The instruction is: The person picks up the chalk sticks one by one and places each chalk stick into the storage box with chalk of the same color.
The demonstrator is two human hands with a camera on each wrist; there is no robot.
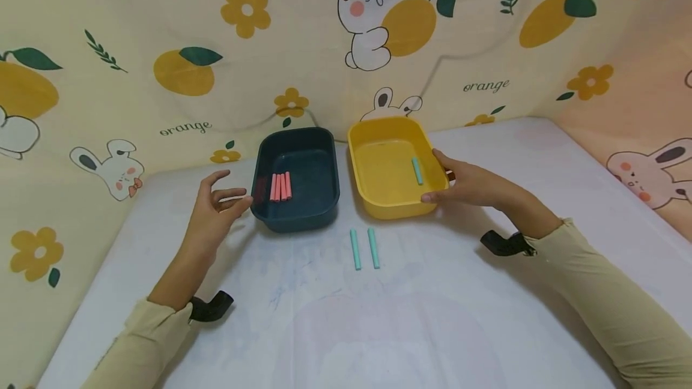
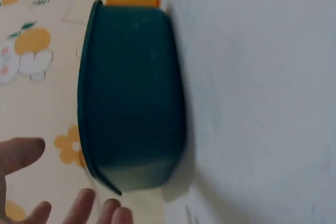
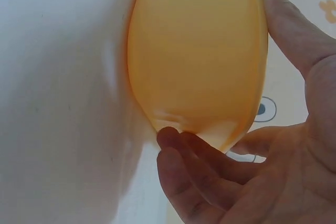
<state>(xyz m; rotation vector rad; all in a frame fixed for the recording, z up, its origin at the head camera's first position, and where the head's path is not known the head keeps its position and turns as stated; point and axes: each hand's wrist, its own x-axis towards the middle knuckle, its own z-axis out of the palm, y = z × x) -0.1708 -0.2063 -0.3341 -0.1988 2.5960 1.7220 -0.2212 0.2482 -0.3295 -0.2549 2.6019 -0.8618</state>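
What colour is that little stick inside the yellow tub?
The stick in the yellow tub is mint green; the head view shows it best.

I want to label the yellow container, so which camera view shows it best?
The head view: it shows the yellow container almost whole, including its inside with one green stick. The right wrist view shows only its outside, close, with the right hand on it. The left wrist view shows only part, beyond the dark container.
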